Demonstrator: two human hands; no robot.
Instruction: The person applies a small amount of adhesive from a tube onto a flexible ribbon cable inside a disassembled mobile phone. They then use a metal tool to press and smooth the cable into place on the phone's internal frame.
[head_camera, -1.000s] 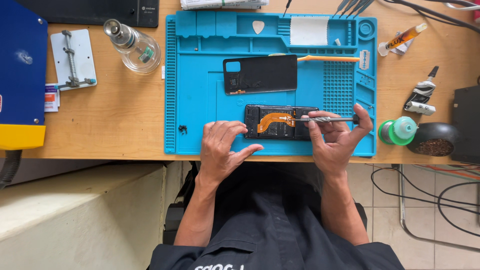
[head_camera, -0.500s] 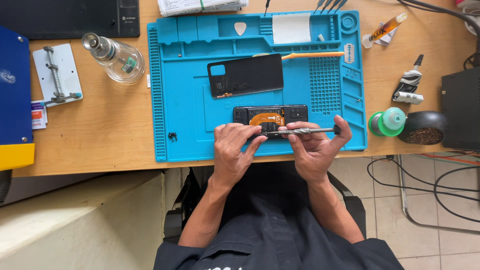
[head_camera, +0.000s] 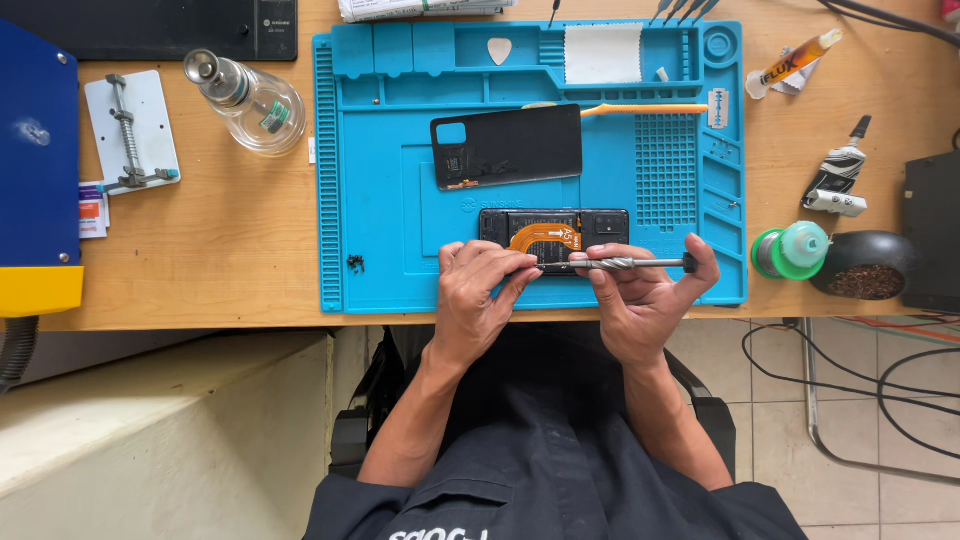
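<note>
On the blue work mat (head_camera: 380, 230), the opened phone (head_camera: 553, 229) lay flat under both hands; left hand (head_camera: 478, 290) pinned its lower edge, right hand (head_camera: 640, 295) clamped a slim screwdriver (head_camera: 630, 264). Judged light, rigid, fragile inside: grip edges, avoid orange flex cable (head_camera: 545, 237). Detached back cover (head_camera: 505, 146) lay just above.

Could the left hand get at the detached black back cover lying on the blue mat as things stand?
Probably yes: the left hand rests on the opened phone, and the back cover lies just beyond on the mat with nothing between.
</note>
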